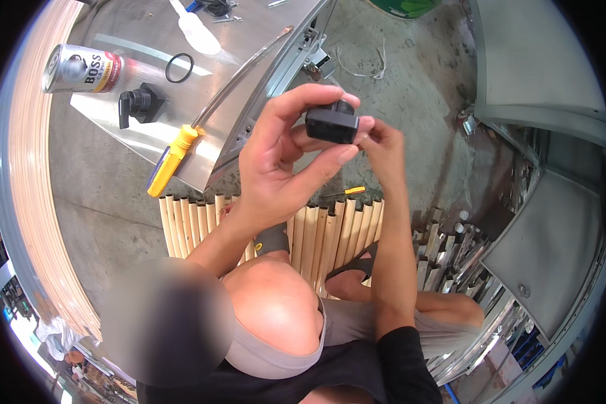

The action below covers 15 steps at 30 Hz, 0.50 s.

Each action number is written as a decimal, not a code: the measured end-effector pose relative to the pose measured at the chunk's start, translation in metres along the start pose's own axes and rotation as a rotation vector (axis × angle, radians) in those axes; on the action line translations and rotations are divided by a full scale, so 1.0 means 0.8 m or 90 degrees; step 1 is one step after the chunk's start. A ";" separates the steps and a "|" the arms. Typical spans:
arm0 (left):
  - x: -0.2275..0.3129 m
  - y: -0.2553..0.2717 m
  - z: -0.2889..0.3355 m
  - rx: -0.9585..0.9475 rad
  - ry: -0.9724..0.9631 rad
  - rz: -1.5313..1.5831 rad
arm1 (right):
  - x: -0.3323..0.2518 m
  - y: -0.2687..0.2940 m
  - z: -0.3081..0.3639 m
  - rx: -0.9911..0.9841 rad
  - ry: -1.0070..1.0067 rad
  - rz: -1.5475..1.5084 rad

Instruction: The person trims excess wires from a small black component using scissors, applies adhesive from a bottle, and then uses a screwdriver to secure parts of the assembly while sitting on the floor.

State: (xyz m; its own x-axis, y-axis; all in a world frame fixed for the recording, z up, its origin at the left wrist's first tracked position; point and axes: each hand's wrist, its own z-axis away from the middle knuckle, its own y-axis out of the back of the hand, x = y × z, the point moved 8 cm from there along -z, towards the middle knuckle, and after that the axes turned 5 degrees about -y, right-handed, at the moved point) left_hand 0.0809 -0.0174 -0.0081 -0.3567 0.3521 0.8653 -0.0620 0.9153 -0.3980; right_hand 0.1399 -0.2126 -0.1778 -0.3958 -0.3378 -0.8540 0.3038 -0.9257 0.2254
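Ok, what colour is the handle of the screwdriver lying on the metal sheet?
Yellow with a blue strip, the screwdriver handle, seen in the head view.

Open air above the hands; left of them, the surface crowds in with a screwdriver, can and black knob.

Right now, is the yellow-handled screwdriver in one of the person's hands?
No, the yellow-handled screwdriver lies on the metal sheet; both hands hold a small black part.

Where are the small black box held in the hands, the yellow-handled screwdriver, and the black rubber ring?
small black box point(331, 125), head view, front face.
yellow-handled screwdriver point(170, 160), head view, handle.
black rubber ring point(168, 73), head view, left rim.
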 end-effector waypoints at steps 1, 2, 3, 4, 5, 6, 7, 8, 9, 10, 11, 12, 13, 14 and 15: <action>-0.002 0.004 0.000 0.001 -0.002 0.000 | -0.027 0.007 0.009 0.001 0.047 -0.164; 0.000 0.009 -0.001 -0.002 -0.034 -0.068 | -0.051 0.009 0.020 -0.001 0.048 -0.163; 0.003 0.013 -0.001 -0.003 -0.065 -0.136 | -0.084 0.012 0.035 0.007 0.073 -0.189; 0.001 0.015 -0.001 0.000 -0.065 -0.136 | -0.111 0.014 0.050 0.017 0.096 -0.215; 0.006 0.016 -0.002 0.013 -0.099 -0.163 | -0.131 0.015 0.064 0.016 0.096 -0.213; 0.012 0.016 -0.002 0.024 -0.133 -0.187 | -0.154 0.017 0.079 0.000 0.127 -0.229; 0.011 0.016 -0.002 0.025 -0.131 -0.186 | -0.172 0.016 0.092 -0.018 0.157 -0.246; 0.010 0.017 -0.001 0.023 -0.132 -0.206 | -0.185 0.014 0.104 -0.018 0.155 -0.243; 0.011 0.016 -0.001 0.021 -0.135 -0.225 | -0.202 0.011 0.117 -0.014 0.176 -0.234; 0.011 0.016 -0.001 0.023 -0.135 -0.223 | -0.211 0.008 0.125 -0.009 0.196 -0.225; 0.011 0.016 -0.001 0.029 -0.127 -0.225 | -0.213 0.006 0.127 -0.009 0.195 -0.222; 0.011 0.016 -0.001 0.035 -0.120 -0.228 | -0.219 0.005 0.131 -0.017 0.227 -0.207; 0.012 0.014 -0.001 0.035 -0.121 -0.226 | -0.226 0.002 0.134 -0.025 0.258 -0.192; 0.010 0.016 0.000 0.056 -0.099 -0.191 | -0.225 -0.001 0.132 -0.010 0.263 -0.198; 0.006 0.018 0.002 0.077 -0.076 -0.155 | -0.221 -0.005 0.127 -0.009 0.263 -0.195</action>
State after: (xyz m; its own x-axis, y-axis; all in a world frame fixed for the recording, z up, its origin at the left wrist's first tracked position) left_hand 0.0768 -0.0032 -0.0101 -0.4247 0.0934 0.9005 -0.2671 0.9374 -0.2232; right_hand 0.1204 -0.1667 0.0201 -0.0936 0.0475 -0.9945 0.2408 -0.9681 -0.0689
